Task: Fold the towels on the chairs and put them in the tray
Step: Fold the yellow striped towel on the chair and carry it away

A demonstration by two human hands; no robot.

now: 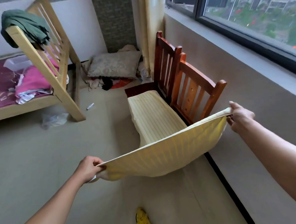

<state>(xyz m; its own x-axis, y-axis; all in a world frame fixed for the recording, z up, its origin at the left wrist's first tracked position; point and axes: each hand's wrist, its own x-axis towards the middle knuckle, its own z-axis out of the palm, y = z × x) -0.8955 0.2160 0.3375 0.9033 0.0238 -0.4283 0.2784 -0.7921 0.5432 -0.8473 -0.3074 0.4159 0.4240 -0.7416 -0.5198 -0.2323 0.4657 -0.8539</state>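
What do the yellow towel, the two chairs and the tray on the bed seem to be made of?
The yellow towel: soft matte cloth, probably cotton terry; it sags and shows ribbed stripes. The chairs: solid wood with a glossy reddish-brown varnish; a sheen shows on the rails and slats. The tray: likely translucent whitish plastic, by its pale, see-through walls, though it is blurred.

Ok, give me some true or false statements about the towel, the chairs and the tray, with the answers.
1. The left hand and right hand pinch the yellow towel by its near edge. True.
2. The towel lies folded in the tray. False: it is spread out, partly over the chairs; the tray sits on the bed.
3. A green cloth hangs on the bed frame. True.
4. The chairs stand against the bed. False: they stand along the wall under the window.
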